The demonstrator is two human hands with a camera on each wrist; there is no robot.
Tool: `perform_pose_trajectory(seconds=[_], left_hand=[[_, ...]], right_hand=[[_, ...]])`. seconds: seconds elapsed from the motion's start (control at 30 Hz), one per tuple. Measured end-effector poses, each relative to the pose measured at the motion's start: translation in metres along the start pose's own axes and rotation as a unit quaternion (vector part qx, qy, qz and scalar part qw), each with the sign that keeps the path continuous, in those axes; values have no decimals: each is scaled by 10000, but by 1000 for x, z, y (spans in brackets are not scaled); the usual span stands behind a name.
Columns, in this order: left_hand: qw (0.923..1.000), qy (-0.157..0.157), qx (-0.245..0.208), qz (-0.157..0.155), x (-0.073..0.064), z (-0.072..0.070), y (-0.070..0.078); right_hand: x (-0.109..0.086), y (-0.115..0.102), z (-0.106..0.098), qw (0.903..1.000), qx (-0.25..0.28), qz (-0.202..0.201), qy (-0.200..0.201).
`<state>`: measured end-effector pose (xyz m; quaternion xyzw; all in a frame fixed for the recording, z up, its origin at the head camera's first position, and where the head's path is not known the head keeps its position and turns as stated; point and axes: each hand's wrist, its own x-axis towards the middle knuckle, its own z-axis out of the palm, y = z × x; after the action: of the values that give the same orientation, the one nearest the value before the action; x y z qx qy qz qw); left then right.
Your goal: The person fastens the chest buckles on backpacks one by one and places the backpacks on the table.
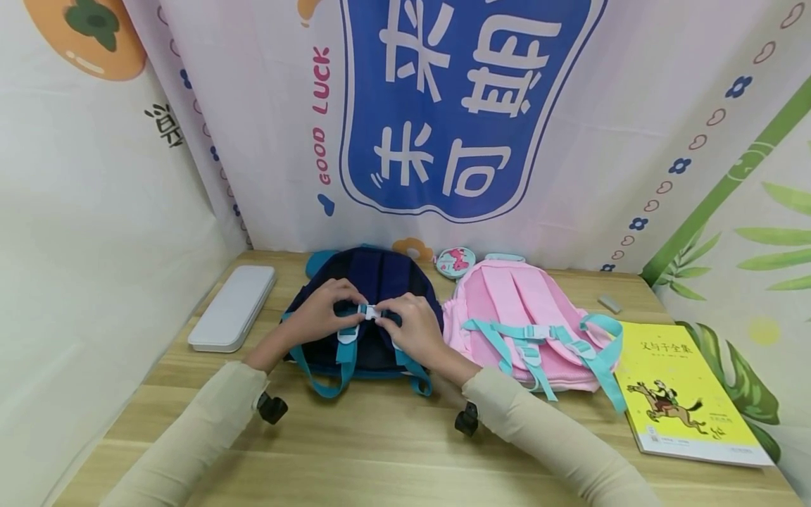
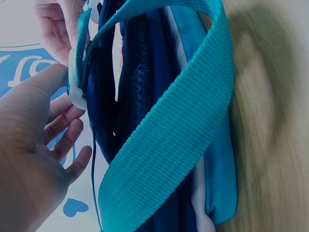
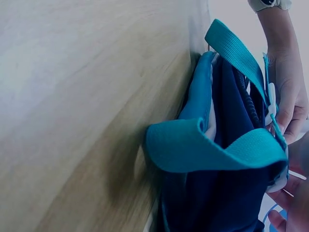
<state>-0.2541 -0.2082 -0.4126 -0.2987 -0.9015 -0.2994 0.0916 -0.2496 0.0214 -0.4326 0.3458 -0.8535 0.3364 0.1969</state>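
Note:
A dark blue backpack (image 1: 415,271) with teal straps lies on the table, its shoulder-strap side facing up. Across its middle is a white plastic buckle (image 1: 371,312) on a teal chest strap. My left hand (image 1: 322,315) pinches the buckle's left end between thumb and fingers. From the other side, my right hand (image 1: 413,329) pinches its right end, fingertips close to the left ones. In the left wrist view, a teal webbing loop (image 2: 169,121) hangs in front of the bag. Another loop (image 3: 193,147) sticks out toward the right wrist camera, and fingers partly cover the buckle.
Right of the blue bag lies a pink backpack (image 1: 475,296) with light teal straps, close beside it. A yellow book (image 1: 678,380) and a small grey block (image 1: 610,303) are farther right. A white case (image 1: 233,308) lies at the left. Printed cloth (image 1: 279,176) hangs behind the table.

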Motion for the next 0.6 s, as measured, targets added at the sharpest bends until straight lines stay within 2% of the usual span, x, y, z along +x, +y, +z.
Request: perform_pose_trajectory(seconds=[0.6], left_hand=[[9999,-57,-84,5,-1,0,1]], right_hand=[[0,1,1,10000,-18,17,17]])
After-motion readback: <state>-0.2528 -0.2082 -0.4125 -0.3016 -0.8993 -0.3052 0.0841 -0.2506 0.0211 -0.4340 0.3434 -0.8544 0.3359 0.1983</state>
